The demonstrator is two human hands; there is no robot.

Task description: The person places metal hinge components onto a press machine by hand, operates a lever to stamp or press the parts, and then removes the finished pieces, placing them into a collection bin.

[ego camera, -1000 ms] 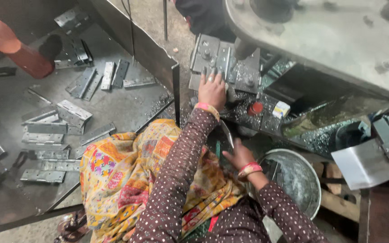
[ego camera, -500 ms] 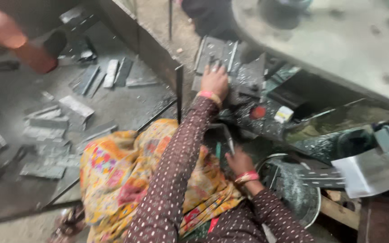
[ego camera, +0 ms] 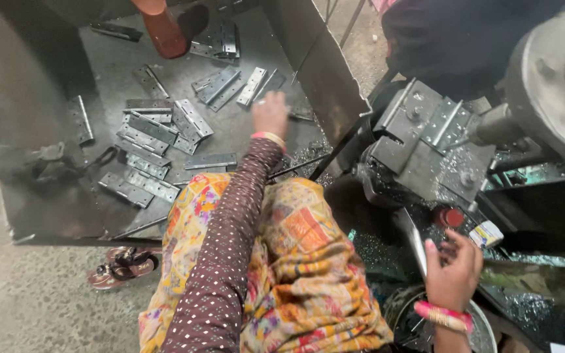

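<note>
The person sits low beside the machine, patterned cloth across the lap. The left hand (ego camera: pixel 271 114) stretches out over the dark metal tray (ego camera: pixel 47 216), fingers down among the flat grey hinges (ego camera: pixel 158 131) scattered there; it hovers at the nearest pair of hinges (ego camera: pixel 263 84), but from here I cannot tell whether it grips one or only touches — the fingertips are hidden behind the hand. The hinges lie loose in every direction across the tray floor, some open, some folded, most to the left of that hand.

The right hand (ego camera: pixel 452 265) is raised near the machine's base, fingers spread and loose, clasping nothing. Just beside it, on the grimy ledge, sits a small box (ego camera: pixel 487 233) — white with a yellow band and blue edge — and next to that a round red button (ego camera: pixel 451 217). Above them a grey steel fixture (ego camera: pixel 426 140) with bolted plates juts from the machine.

A brown sandal (ego camera: pixel 122 265) lies on the concrete below the tray. Another person's foot (ego camera: pixel 161 29) stands at the tray's far end.
</note>
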